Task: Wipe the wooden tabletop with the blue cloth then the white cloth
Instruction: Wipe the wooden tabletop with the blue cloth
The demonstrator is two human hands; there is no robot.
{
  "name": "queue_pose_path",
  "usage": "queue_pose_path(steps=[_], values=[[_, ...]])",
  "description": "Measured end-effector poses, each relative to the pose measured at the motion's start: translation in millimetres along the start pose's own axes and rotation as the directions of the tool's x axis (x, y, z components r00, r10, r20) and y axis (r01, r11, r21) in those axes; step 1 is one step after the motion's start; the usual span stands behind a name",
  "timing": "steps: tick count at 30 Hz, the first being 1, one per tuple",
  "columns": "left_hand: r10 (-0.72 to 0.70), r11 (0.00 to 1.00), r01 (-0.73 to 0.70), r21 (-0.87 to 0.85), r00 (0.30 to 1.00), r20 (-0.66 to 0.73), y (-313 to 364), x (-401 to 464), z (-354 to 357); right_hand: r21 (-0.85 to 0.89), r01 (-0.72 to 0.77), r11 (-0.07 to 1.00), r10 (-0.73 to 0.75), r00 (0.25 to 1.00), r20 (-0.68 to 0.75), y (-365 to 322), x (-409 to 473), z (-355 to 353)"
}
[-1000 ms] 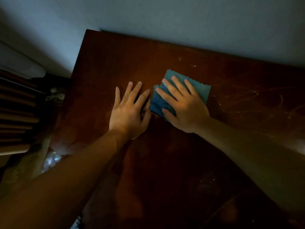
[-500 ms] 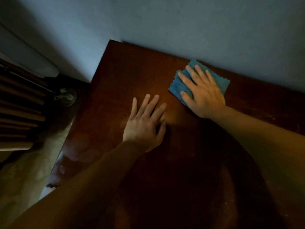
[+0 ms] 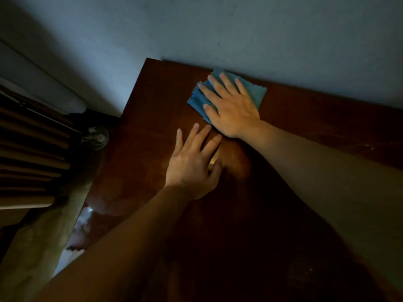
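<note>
**Already at the wall edge with the blue cloth**

Now our right hand (image 3: 232, 110) presses flat, fingers straight, on the folded blue zigzag-edged cloth (image 3: 257, 93) at the far edge of the dark wooden tabletop (image 3: 316, 131), touching the grey wall (image 3: 239, 29). Our left hand (image 3: 193, 162) rests flat nearer us, holding nothing. Unwiped wood, we judge, lies rightward. No white cloth or writing shows.

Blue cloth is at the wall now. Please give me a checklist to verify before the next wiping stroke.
1. Right hand flat on the cloth: ok.
2. Cloth lies on the tabletop, not over the edge: ok.
3. Room to push further back: not ok, cloth touches the wall.
4. Left hand braced flat on the wood: ok.
5. Left hand clear of a backward stroke: not ok, it lies just behind the cloth.
6. White cloth ready: cannot tell, not in view.
</note>
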State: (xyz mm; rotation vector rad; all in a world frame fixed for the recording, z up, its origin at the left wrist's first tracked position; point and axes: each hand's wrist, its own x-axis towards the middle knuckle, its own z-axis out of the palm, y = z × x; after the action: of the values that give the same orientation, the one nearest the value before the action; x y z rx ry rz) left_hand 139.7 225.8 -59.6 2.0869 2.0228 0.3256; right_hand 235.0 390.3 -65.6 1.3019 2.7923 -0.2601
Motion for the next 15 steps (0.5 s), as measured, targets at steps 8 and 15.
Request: queue_pose_path(steps=[8, 15], values=[[-0.003, 0.999, 0.003, 0.035, 1.0, 0.02, 0.9, 0.4, -0.6, 0.04, -0.202, 0.979, 0.205, 0.977, -0.062, 47.0, -62.9, 0.3], [-0.004, 1.0, 0.003, 0.014, 1.0, 0.029, 2.0, -1.4, -3.4, 0.051, -0.448, 0.893, 0.45, 0.892, -0.042, 97.4, -121.6, 0.1]])
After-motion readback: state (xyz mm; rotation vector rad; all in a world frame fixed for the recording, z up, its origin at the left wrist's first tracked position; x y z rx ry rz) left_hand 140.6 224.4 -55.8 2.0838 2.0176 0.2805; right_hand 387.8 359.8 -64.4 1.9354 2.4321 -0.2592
